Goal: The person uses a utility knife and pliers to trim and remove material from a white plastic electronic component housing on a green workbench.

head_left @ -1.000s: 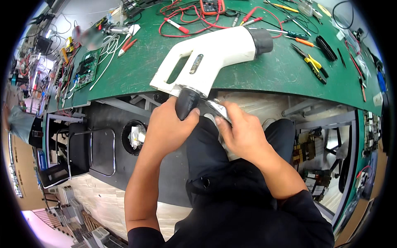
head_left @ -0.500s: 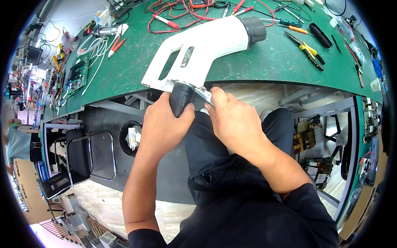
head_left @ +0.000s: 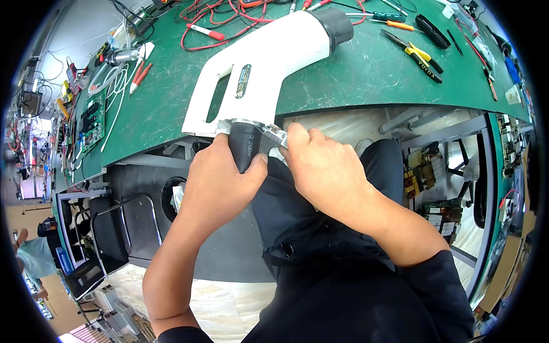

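A white, angled connector housing (head_left: 263,86) with a loop handle and a black cap (head_left: 338,27) at its far end lies on the green bench's front part. My left hand (head_left: 220,183) is closed around the black tube (head_left: 245,143) coming out of its lower end. My right hand (head_left: 323,168) grips a shiny metal tool (head_left: 274,135) whose head is at the joint between housing and tube, on the right side; the tool's jaws are too small to make out.
The green bench (head_left: 309,98) bears pliers (head_left: 417,54), screwdrivers (head_left: 392,24), red test leads (head_left: 206,31), white cables (head_left: 114,91) and a circuit board (head_left: 88,123). Below left are a black chair (head_left: 100,234) and a bin (head_left: 171,197); a co-worker (head_left: 34,257) is at the far left.
The housing and my left hand have shifted left in view, and the bench appears higher. My right hand has moved slightly up and left, turning further over the metal tool.
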Available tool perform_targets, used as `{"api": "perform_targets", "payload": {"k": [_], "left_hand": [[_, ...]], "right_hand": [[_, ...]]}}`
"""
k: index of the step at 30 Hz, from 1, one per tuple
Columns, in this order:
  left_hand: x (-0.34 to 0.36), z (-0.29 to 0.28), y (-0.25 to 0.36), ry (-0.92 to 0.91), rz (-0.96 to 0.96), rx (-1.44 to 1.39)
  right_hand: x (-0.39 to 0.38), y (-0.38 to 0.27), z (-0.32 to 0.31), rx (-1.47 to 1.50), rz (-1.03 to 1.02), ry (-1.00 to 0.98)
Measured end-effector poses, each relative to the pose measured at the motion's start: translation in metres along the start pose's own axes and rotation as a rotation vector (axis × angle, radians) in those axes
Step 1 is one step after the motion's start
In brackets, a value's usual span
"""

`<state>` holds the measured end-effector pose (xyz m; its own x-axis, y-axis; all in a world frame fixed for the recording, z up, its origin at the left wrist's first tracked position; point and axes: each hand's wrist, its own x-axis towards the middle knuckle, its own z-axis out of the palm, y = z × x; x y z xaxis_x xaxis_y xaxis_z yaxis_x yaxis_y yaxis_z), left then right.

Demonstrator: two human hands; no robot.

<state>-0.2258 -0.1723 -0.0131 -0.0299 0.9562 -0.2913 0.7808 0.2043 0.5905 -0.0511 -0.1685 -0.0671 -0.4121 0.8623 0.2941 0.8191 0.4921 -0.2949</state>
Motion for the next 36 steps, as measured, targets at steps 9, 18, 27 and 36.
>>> {"api": "perform_targets", "payload": {"k": [9,18,27,36], "left_hand": [[0.019,-0.006,0.01,-0.064,0.135,0.226],[0.034,0.006,0.028,-0.095,0.142,0.217],[0.036,0.003,0.032,-0.162,0.104,0.176],[0.037,0.004,0.028,-0.151,0.148,0.193]], "right_hand": [[0.009,0.013,-0.019,0.086,0.032,-0.079],[0.015,0.026,-0.021,0.048,0.065,-0.084],[0.018,0.028,-0.021,-0.063,0.026,-0.131],[0.018,0.029,-0.019,-0.072,0.028,-0.118]]}}
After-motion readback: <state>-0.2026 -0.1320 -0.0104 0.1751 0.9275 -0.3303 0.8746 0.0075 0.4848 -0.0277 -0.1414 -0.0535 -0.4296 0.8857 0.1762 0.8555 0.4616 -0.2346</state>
